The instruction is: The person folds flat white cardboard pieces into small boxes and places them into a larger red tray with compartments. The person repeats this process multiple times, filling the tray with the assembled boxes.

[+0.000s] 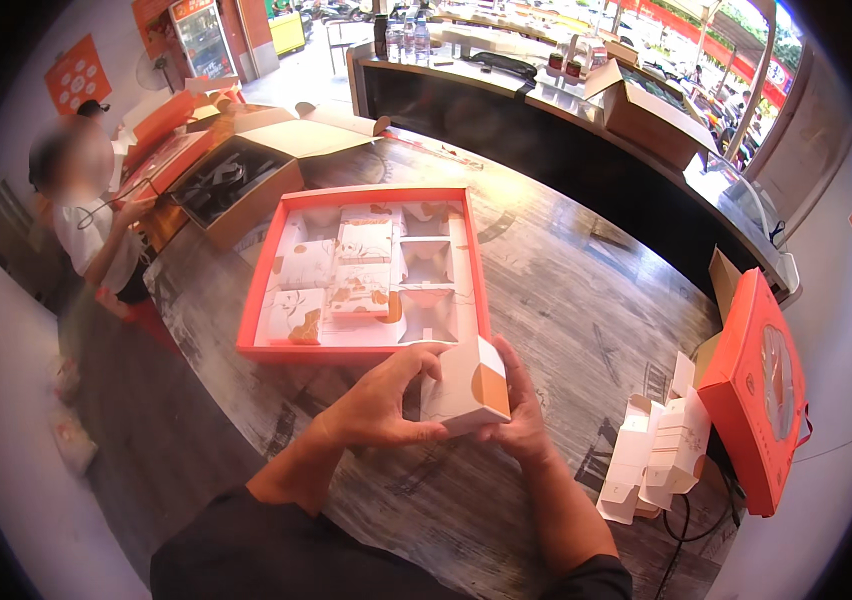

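A small white carton with an orange patch (468,388) is held between my two hands, just in front of a large red tray-like gift box (366,354). My left hand (391,398) grips the carton's left side, thumb along its lower edge. On the other side, the fingers of my right hand (521,400) wrap round its right face and underside. Inside the gift box, patterned white cartons (364,285) fill the left and middle columns. The right column shows open compartments (426,262) with pale dividers.
At the right stand a red box lid with a clear window (758,390) and several unfolded white cartons (658,450), beside black cables. An open cardboard box (246,190) holds dark items at the far left, near another person (96,220). A dark-fronted counter (546,135) runs behind the table.
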Action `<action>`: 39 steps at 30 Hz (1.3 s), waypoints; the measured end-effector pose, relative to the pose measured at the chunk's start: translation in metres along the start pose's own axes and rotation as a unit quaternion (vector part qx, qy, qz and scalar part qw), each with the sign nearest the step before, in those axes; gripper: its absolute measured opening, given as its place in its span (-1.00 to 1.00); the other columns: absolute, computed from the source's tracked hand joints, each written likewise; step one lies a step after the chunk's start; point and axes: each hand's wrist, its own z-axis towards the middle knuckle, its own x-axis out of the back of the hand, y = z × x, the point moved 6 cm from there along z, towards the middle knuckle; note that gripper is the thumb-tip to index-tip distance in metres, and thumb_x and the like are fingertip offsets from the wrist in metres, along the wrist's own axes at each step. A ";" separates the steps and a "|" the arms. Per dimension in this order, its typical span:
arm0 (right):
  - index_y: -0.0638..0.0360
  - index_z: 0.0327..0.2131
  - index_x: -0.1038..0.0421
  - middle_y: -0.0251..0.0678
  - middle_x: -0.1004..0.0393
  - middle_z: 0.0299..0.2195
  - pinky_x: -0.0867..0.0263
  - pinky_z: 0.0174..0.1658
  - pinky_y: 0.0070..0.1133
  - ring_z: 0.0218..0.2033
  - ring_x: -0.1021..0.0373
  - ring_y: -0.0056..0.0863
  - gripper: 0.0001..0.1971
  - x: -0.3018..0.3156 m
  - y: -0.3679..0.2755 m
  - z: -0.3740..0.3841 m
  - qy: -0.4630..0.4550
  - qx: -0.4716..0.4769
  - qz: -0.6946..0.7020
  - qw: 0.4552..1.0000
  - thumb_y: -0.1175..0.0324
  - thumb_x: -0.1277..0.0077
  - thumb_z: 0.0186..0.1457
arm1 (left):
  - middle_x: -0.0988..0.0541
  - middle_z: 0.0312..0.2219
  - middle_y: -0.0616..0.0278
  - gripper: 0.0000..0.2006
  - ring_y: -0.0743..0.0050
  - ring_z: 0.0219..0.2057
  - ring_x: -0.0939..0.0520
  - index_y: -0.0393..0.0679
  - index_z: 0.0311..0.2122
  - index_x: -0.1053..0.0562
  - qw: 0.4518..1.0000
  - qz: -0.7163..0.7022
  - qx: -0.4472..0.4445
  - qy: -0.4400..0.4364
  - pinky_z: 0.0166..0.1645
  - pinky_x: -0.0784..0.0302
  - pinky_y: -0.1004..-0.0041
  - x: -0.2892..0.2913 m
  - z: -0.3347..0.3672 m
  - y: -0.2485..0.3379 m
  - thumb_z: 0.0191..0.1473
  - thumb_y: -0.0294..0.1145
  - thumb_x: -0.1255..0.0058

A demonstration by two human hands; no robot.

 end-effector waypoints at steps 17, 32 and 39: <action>0.22 0.40 -0.06 -0.24 -0.32 0.22 -0.28 0.10 -0.50 0.08 -0.35 -0.46 -0.14 0.017 -0.001 -0.003 0.101 0.129 -0.177 0.970 -0.04 -0.21 0.21 | -0.50 0.09 -0.03 -0.24 0.12 0.17 -0.49 -0.22 0.16 -0.28 0.976 -0.082 0.146 0.138 0.25 -0.36 0.20 0.077 -0.044 -0.038 -0.02 -0.05 -0.41; 0.18 0.13 -0.36 -0.30 -0.46 0.00 -0.22 0.15 -0.50 0.00 -0.37 -0.49 -0.59 0.086 -0.025 -0.008 0.341 0.224 -0.169 0.897 0.10 0.01 0.39 | -0.29 0.26 0.04 -0.29 0.26 0.33 -0.28 -0.18 0.18 -0.25 0.956 -0.260 0.134 0.023 0.41 -0.17 0.19 -0.007 -0.044 0.006 0.04 -0.23 -0.42; 0.11 -0.08 -0.45 -0.19 -0.48 -0.05 0.02 0.38 -0.17 0.09 -0.37 -0.19 -0.68 0.000 -0.049 -0.014 0.194 0.353 -0.575 0.712 0.23 -0.18 0.13 | -0.31 0.23 0.13 -0.12 0.25 0.28 -0.36 -0.15 0.32 -0.14 0.970 -0.220 0.093 0.054 0.37 -0.21 0.18 0.021 -0.057 0.044 0.01 -0.18 -0.43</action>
